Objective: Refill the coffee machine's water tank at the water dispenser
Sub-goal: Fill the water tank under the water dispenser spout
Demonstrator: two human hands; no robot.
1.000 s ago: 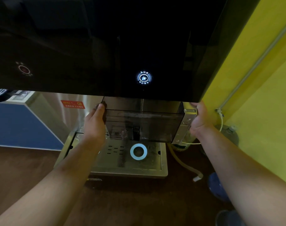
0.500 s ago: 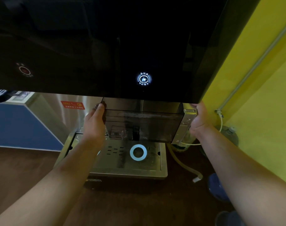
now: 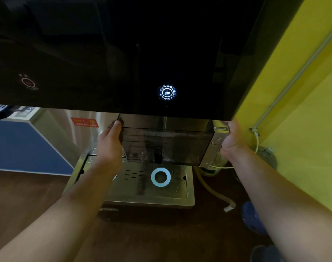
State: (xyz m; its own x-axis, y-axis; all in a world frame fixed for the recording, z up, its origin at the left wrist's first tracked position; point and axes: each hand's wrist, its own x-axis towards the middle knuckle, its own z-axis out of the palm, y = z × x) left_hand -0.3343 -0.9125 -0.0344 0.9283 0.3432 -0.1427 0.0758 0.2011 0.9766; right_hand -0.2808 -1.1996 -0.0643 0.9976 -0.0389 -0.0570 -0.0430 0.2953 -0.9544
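Note:
I hold a smoky, see-through water tank [image 3: 180,146] under the black front panel of the water dispenser [image 3: 123,53]. My left hand [image 3: 110,146] grips the tank's left side, thumb on its upper corner. My right hand [image 3: 232,140] grips the right end by its silvery side plate. The tank hangs above the steel drip tray [image 3: 178,190]. A thin stream of water [image 3: 165,122] runs from under the panel into the tank. A blue-white cup button [image 3: 167,92] glows on the panel above it. The tank's top edge is hidden by the panel.
A lit blue ring [image 3: 160,177] shines on the drip tray below the tank. A dim red button [image 3: 28,82] sits on the panel at left. A yellow wall [image 3: 303,110] with a grey pipe stands at right; a hose [image 3: 214,191] lies on the brown floor. A blue cabinet [image 3: 19,146] is at left.

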